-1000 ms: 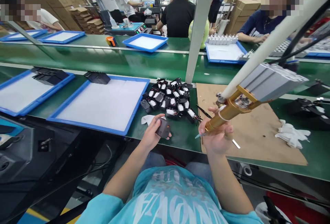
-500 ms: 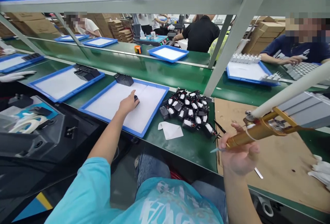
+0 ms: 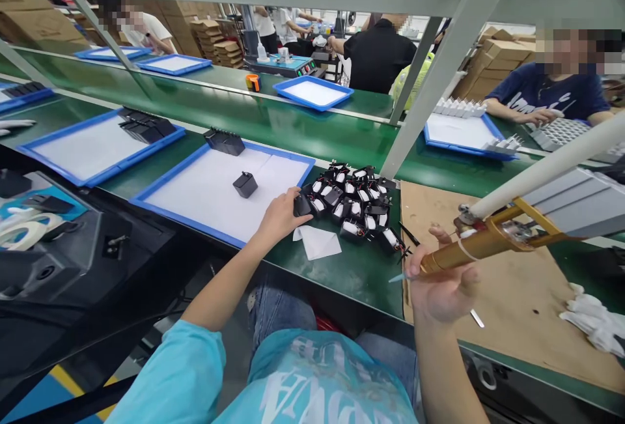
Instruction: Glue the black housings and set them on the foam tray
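My left hand (image 3: 282,217) has its fingers closed around a small black plastic case (image 3: 302,204) at the left edge of a pile of similar cases (image 3: 361,196) with white parts and wires inside. Another black case (image 3: 245,184) sits alone on the white-lined blue tray (image 3: 195,219); a row of black cases (image 3: 224,141) stands along that tray's far edge. In my right hand (image 3: 442,284) is a gold glue gun (image 3: 454,251), its pale blue nozzle pointing left over the green bench. A white cloth (image 3: 319,243) lies below the pile.
A brown board (image 3: 512,307) lies at the right, with white gloves (image 3: 593,320) and a metal strip on it. A slanted frame post (image 3: 430,79) rises behind the pile. Another blue tray (image 3: 88,157) with black cases is at the left. Co-workers sit across the bench.
My left hand has left the single black case on the tray and moved right to grip one at the pile. My right hand keeps the glue gun. The view has shifted slightly.
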Available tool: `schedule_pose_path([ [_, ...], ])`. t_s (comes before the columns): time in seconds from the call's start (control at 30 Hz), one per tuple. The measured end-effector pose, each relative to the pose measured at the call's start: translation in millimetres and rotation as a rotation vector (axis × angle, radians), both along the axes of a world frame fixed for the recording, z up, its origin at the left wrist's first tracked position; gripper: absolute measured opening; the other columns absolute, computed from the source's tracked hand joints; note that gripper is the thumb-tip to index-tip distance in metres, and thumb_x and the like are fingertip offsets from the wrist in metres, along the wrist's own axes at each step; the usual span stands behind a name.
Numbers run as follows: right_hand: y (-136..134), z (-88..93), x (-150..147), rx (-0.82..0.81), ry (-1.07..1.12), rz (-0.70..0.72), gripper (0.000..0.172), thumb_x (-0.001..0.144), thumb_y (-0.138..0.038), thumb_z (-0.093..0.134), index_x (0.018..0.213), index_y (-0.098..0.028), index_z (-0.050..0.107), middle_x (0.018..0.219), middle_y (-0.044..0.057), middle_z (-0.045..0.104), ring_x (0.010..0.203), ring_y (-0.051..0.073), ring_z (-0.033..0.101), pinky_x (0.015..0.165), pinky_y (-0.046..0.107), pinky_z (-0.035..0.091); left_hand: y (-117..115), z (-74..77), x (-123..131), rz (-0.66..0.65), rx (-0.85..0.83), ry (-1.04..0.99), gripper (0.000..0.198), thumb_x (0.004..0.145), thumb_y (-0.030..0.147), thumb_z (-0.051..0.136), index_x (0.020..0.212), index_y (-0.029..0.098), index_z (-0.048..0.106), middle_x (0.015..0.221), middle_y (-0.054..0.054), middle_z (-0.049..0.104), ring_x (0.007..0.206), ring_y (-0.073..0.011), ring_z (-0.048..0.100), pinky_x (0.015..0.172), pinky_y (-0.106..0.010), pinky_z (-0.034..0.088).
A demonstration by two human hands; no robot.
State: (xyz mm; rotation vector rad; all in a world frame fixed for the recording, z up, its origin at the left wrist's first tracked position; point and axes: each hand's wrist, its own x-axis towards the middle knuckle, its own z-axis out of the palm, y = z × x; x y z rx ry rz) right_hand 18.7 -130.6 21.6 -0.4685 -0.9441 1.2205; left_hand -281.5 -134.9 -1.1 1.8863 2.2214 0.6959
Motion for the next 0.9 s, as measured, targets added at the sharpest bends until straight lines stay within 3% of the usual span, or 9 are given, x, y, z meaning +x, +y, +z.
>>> schedule_pose_path([
  [0.07, -1.3, -0.3, -0.8, 0.014, 0.000, 0.013, 0.040, 0.080, -0.056, 0.057, 0.110, -0.030, 0.063, 0.112, 0.001, 0.057, 0.042, 0.008, 0.054, 0.030, 0.026, 0.038, -17.8, 10.3, 3.4, -0.052, 0.009, -0.086, 0.062, 0.075, 0.043, 0.075, 0.125, 0.021, 0.047, 0.118, -0.009, 0.063, 0.096, -0.0254, 0.064, 0.084, -0.038, 0.050],
  [0.17, -3.4, -0.4, -3.3, 0.026, 0.011, 0.027, 0.037, 0.080, -0.054, 0.057, 0.108, -0.031, 0.062, 0.112, 0.000, 0.057, 0.042, 0.008, 0.055, 0.031, 0.026, 0.038, -43.4, 19.9, 21.6, -0.310, -0.072, -0.210, 0.052, 0.076, 0.041, 0.075, 0.120, 0.024, 0.053, 0.116, -0.005, 0.063, 0.098, -0.0222, 0.062, 0.086, -0.034, 0.050],
  [0.27, -5.2, 0.4, -6.9, 0.014, 0.012, 0.022, 0.038, 0.080, -0.055, 0.057, 0.106, -0.029, 0.061, 0.113, 0.001, 0.057, 0.042, 0.007, 0.054, 0.030, 0.026, 0.037, -54.0, 15.3, 47.5, -0.599, -0.179, -0.269, 0.051, 0.077, 0.031, 0.074, 0.123, 0.025, 0.053, 0.118, -0.005, 0.062, 0.108, -0.0225, 0.058, 0.094, -0.035, 0.048],
  [0.37, -7.3, 2.6, -10.6, 0.004, -0.012, 0.010, 0.039, 0.080, -0.057, 0.056, 0.105, -0.027, 0.059, 0.112, 0.002, 0.057, 0.042, 0.006, 0.053, 0.031, 0.025, 0.037, -53.6, 1.0, 67.0, -0.737, -0.184, -0.307, 0.056, 0.080, 0.026, 0.071, 0.132, 0.026, 0.050, 0.131, -0.008, 0.056, 0.123, -0.0243, 0.051, 0.104, -0.039, 0.044],
  [0.47, -9.7, 6.0, -15.7, 0.000, -0.023, 0.012, 0.037, 0.081, -0.057, 0.054, 0.101, -0.026, 0.058, 0.114, 0.003, 0.057, 0.043, 0.005, 0.052, 0.032, 0.024, 0.037, -53.8, -15.1, 76.1, -0.675, -0.113, -0.375, 0.061, 0.081, 0.035, 0.072, 0.137, 0.029, 0.049, 0.140, -0.010, 0.049, 0.130, -0.0265, 0.046, 0.110, -0.043, 0.040],
  [0.6, -11.3, 10.8, -27.8, 0.004, 0.009, 0.048, 0.034, 0.082, -0.055, 0.055, 0.100, -0.026, 0.055, 0.112, 0.002, 0.058, 0.043, 0.005, 0.052, 0.032, 0.023, 0.038, -61.4, -34.9, 80.4, -0.484, -0.040, -0.639, 0.056, 0.087, 0.038, 0.064, 0.140, 0.028, 0.047, 0.130, -0.009, 0.060, 0.118, -0.0234, 0.059, 0.101, -0.040, 0.049],
  [0.67, -10.4, 12.4, -35.9, 0.003, 0.018, 0.072, 0.035, 0.081, -0.057, 0.055, 0.100, -0.027, 0.054, 0.109, 0.002, 0.060, 0.042, 0.005, 0.050, 0.032, 0.022, 0.038, -66.6, -43.1, 83.8, -0.370, 0.010, -0.748, 0.045, 0.091, 0.037, 0.058, 0.133, 0.024, 0.054, 0.122, -0.009, 0.065, 0.111, -0.0220, 0.063, 0.096, -0.037, 0.053],
  [0.77, -7.5, 13.2, -48.1, 0.015, 0.052, 0.100, 0.035, 0.081, -0.056, 0.056, 0.102, -0.028, 0.053, 0.104, 0.001, 0.060, 0.042, 0.005, 0.050, 0.032, 0.021, 0.038, -73.2, -52.2, 92.7, -0.256, 0.120, -0.650, 0.030, 0.094, 0.037, 0.052, 0.117, 0.023, 0.065, 0.125, -0.009, 0.064, 0.115, -0.0223, 0.061, 0.101, -0.039, 0.050],
  [0.9, -2.7, 12.5, -58.9, 0.065, 0.072, 0.083, 0.033, 0.082, -0.051, 0.058, 0.105, -0.029, 0.052, 0.102, -0.001, 0.058, 0.041, 0.004, 0.050, 0.031, 0.020, 0.038, -76.0, -61.2, 105.7, -0.277, 0.188, -0.383, 0.042, 0.084, 0.039, 0.067, 0.121, 0.023, 0.060, 0.127, -0.010, 0.063, 0.118, -0.0257, 0.059, 0.102, -0.043, 0.047],
])
